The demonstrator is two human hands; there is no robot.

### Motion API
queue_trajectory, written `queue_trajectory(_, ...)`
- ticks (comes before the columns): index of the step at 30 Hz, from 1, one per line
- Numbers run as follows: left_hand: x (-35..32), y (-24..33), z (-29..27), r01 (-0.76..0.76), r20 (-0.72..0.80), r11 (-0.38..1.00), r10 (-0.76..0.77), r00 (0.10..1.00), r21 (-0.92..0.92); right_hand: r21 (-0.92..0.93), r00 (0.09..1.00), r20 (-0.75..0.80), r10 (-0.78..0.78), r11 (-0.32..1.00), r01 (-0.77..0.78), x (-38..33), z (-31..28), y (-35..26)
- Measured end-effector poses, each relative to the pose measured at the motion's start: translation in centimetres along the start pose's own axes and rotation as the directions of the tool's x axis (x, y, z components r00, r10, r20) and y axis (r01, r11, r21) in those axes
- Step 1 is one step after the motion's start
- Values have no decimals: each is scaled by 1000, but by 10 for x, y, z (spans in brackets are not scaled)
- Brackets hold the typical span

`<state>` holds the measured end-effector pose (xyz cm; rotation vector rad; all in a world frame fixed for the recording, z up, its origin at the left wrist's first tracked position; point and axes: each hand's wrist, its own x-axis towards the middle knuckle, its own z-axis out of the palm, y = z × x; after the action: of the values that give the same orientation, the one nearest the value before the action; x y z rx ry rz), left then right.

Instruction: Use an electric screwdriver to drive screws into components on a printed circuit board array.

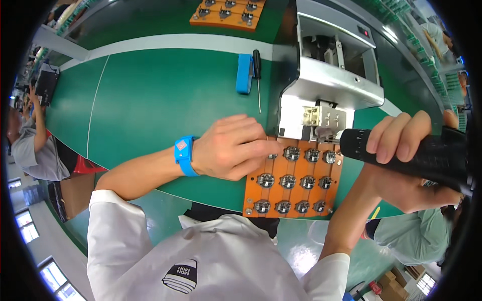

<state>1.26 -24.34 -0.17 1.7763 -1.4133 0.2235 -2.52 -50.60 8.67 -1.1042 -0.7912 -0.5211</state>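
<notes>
My right hand (401, 165) is wrapped round a black electric screwdriver (416, 150), held nearly level. The screwdriver's tip points left, at the front outlet of a silver and black screw feeder (326, 85). Just below the feeder lies an orange fixture board (296, 194) with rows of small round metal-and-black parts (287, 181). My left hand (233, 148), with a blue strap on its wrist, is closed over the board's upper left corner. Its fingertips touch or cover the part there, and what they pinch is hidden.
Left of the feeder, a blue strap-like piece (244, 74) and a black-handled screwdriver (257, 67) lie on the green mat (150, 100). A second orange board (226, 21) with similar parts sits beyond the white ledge (191, 43). Other people are at both sides.
</notes>
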Motion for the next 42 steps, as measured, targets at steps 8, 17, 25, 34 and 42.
queue_trajectory(8,1,9,1,-92,109,991,81,991,94,-8,1000,3,-13,1000,13,-3,5,0)
queue_trajectory(17,0,24,5,-4,295,937,-106,950,351,-81,975,-216,-48,996,31,-1,30,-7)
queue_trajectory(25,1,33,12,18,283,894,-161,946,447,-215,976,-218,23,974,-72,-6,21,-7)
queue_trajectory(34,2,37,10,53,308,894,-208,928,444,-230,970,-100,222,943,-240,1,18,-8)
queue_trajectory(42,2,37,11,47,291,886,-201,935,461,102,966,-119,229,971,-218,-18,29,8)
